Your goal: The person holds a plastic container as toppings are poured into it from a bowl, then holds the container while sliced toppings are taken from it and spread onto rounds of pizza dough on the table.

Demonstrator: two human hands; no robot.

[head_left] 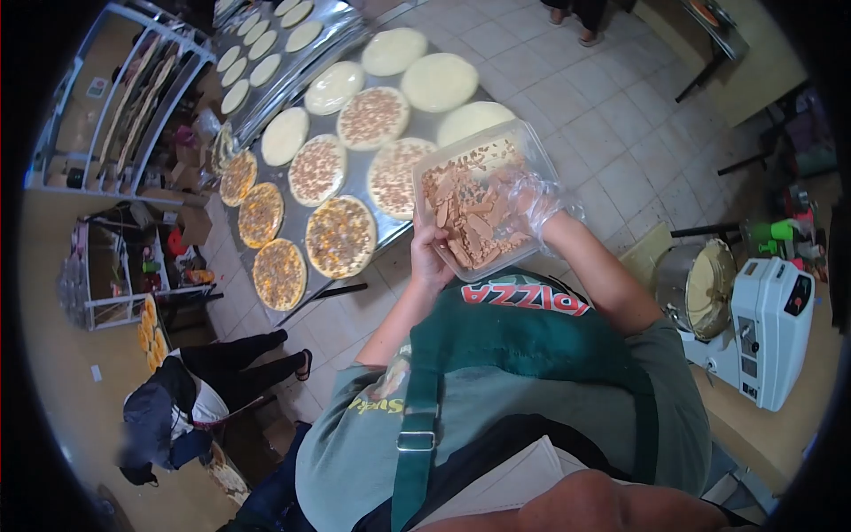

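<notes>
A clear rectangular plastic tub (424, 168) holds brown, crumbly and sliced topping (470, 213). My left hand (430, 251) grips the tub by its near left side. Inside the tub, at its right, is my right hand (532, 202) in a clear plastic glove, its fingers curled in the topping; what they hold is too small to make out. Beyond the tub, round dough bases lie on a metal table (355, 173): some plain (439, 82), some with brown bits (373, 117), and several with orange and brown topping (340, 237).
A mixer (771, 332) with a dough-filled bowl (696, 288) stands at the right. Another person (177, 408) is at the lower left, and someone's feet (588, 37) show at the top. Shelves (124, 111) line the left wall. More bases (266, 44) lie on foil at the upper left.
</notes>
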